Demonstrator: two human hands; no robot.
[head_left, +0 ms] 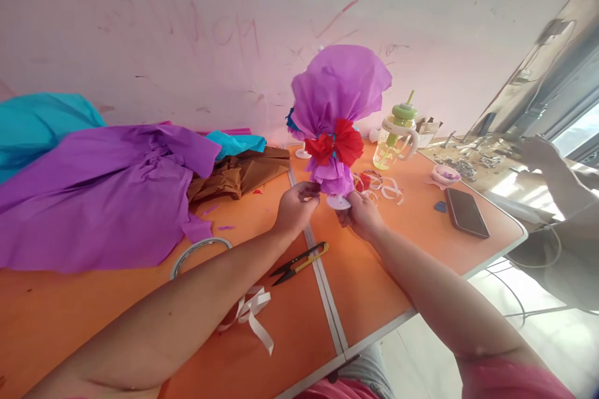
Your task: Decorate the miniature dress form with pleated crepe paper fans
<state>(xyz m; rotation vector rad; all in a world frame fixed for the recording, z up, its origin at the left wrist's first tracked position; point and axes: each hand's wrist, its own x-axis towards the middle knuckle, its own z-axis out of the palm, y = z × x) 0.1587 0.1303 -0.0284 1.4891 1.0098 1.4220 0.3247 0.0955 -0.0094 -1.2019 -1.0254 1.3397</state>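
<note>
A purple tissue-paper decoration stands upright before me, with a red paper bow round its middle and a frilled purple skirt below. Its round white base is gripped at the right edge by my right hand, fingers curled under it. At the skirt's lower left, my left hand is closed, thumb and fingers pinched at the paper's edge. Behind the decoration, a second white base and a bit of blue paper show; the rest of that piece is hidden.
Thread snips, white ribbon and a tape roll lie nearer me. Purple paper, brown paper and blue paper cover the left. Rightward are curled ribbons, a drink bottle, a small bowl, a phone and another person's arm.
</note>
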